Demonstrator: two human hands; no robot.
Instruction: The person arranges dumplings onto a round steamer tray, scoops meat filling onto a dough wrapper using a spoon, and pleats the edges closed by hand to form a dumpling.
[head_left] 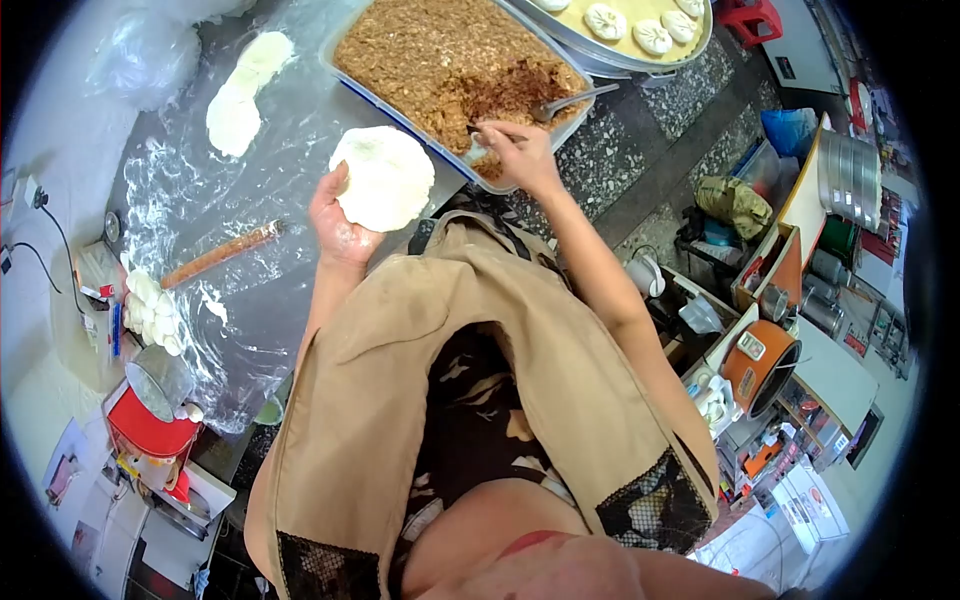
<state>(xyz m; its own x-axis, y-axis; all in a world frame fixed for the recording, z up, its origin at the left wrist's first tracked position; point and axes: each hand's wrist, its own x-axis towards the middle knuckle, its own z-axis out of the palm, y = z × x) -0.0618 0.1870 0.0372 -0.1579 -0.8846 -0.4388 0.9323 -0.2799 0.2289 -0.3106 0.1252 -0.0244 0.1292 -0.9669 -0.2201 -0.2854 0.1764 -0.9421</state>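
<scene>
My left hand [342, 215] holds a flat round dough wrapper [385, 180] above the floured table, its thumb over the near edge. At the near corner of a large clear tub [400, 125], my right hand [518, 158] is closed on a slim utensil [482, 130], mostly hidden by the fingers; its exact kind cannot be made out. Brown minced filling [420, 50] fills the tub, dug out and darker toward the right hand. A grey-handled spoon [580, 100] rests in the filling, apart from my right hand.
On the floured table [300, 320] lie overlapping dough wrappers [235, 115], a rolling pin [222, 255] and a pile of dough pieces [150, 315]. A metal bowl [160, 380] stands at the lower left. Beyond the tub, a round tray [630, 60] holds several pleated buns [652, 38].
</scene>
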